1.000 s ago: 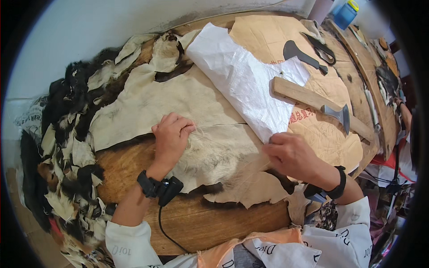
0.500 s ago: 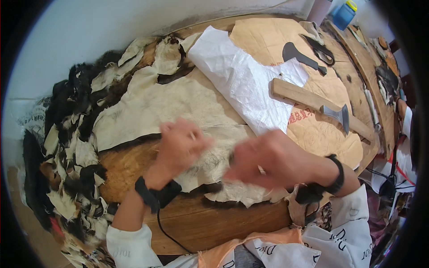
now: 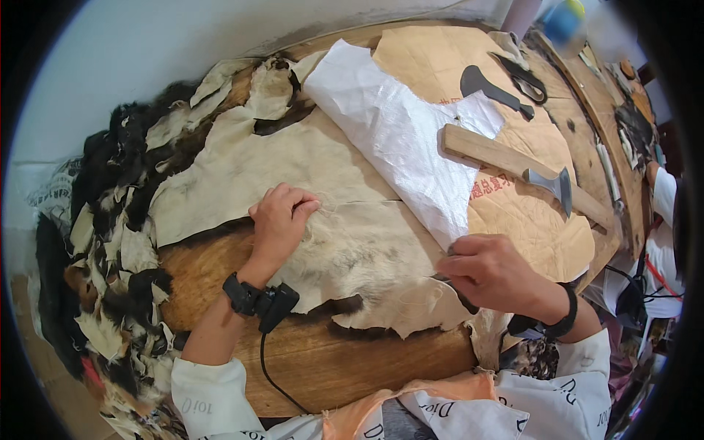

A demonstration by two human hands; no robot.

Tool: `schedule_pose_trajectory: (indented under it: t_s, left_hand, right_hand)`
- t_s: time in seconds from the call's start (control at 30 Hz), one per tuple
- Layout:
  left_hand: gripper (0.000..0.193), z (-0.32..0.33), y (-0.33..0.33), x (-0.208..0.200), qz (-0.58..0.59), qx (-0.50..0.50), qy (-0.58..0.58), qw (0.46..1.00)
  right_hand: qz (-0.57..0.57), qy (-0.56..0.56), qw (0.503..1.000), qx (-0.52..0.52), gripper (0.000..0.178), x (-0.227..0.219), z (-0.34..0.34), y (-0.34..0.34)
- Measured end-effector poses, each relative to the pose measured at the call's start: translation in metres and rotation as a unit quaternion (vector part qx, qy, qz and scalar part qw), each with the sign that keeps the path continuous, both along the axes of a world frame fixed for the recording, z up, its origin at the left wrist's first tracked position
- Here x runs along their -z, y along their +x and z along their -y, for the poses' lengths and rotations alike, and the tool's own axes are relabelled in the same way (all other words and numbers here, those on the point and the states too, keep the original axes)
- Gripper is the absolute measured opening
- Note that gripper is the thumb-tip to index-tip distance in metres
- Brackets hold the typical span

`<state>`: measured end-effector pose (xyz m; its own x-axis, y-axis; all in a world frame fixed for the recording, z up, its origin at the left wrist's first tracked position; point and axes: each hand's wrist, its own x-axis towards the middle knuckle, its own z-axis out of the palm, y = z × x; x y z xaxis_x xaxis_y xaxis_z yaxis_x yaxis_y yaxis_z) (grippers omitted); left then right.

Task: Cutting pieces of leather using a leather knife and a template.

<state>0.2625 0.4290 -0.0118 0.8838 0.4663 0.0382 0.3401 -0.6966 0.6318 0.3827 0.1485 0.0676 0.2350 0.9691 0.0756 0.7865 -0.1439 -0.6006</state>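
Note:
A pale hide (image 3: pixel 352 246) with dark fur at its edges lies across the wooden board, a seam-like line running over it. Above it, my left hand (image 3: pixel 281 220) is closed in a pinch, thumb against finger. Fine pale thread (image 3: pixel 330 204) shows at its fingertips. To the right, my right hand (image 3: pixel 488 271) is closed over the hide's right edge, near the tip of a white woven sheet (image 3: pixel 396 121). A dark band sits round one of its fingers. Whatever its fingertips hold is too small or hidden to make out.
Brown paper (image 3: pixel 528 220) carries a wooden bar (image 3: pixel 477 147), a metal-bladed tool (image 3: pixel 551 189), a dark curved blade (image 3: pixel 490 88) and black-handled scissors (image 3: pixel 524 79). Fur scraps (image 3: pixel 121 286) are heaped at left. A blue jar (image 3: pixel 563 26) stands far right; another person's sleeve (image 3: pixel 664 194) shows at right.
My hands, blurred and close together before, are now farther apart. The left has moved slightly up and left; the right has moved right, towards the hide's edge.

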Motion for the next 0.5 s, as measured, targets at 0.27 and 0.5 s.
schedule_pose_trajectory:
  t_s: [0.27, 0.5]
  left_hand:
    - [0.004, 0.006, 0.003, 0.003, 0.004, 0.027, 0.142, 0.989]
    - [0.007, 0.011, 0.018, -0.027, 0.050, 0.126, -0.142, 0.980]
  right_hand:
    - [-0.348, 0.176, 0.901, -0.189, 0.024, -0.063, 0.043, 0.038]
    - [-0.229, 0.100, 0.965, 0.078, 0.024, -0.074, 0.069, 0.035]
